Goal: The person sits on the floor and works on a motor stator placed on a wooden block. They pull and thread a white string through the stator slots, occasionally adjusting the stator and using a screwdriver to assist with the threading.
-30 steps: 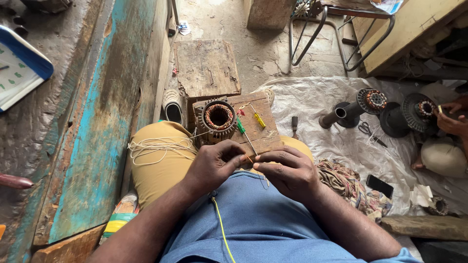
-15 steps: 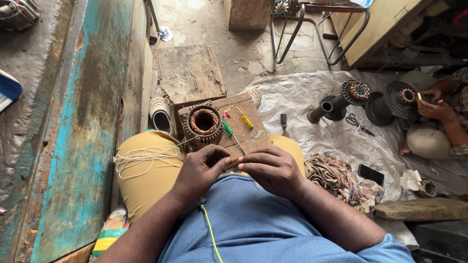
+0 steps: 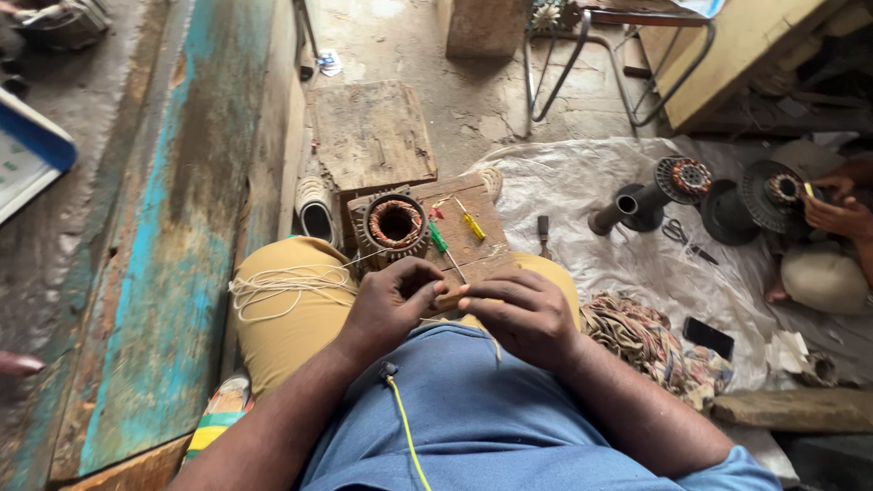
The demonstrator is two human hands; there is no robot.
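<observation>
My left hand (image 3: 393, 300) and my right hand (image 3: 520, 314) meet over my lap, fingertips pinched together on a small pale piece (image 3: 447, 297) between them. A loose bundle of white string (image 3: 273, 284) lies on my left thigh and a strand runs toward the hands. Just beyond them a round motor stator with copper windings (image 3: 394, 224) sits on a small wooden board (image 3: 473, 245). A green-handled screwdriver (image 3: 440, 242) and a yellow-handled one (image 3: 471, 222) lie on the board beside it.
A teal-painted wooden plank (image 3: 173, 245) runs along the left. A wooden block (image 3: 371, 135) lies beyond the board. On the white sheet (image 3: 582, 191) lie motor parts (image 3: 677, 182), scissors (image 3: 687, 238), a phone (image 3: 707, 336) and a heap of cloth strips (image 3: 646, 341). Another person's hands (image 3: 837, 207) work at right.
The view has shifted slightly as my head moved. Both hands stay together at my lap, fingers working on the small piece.
</observation>
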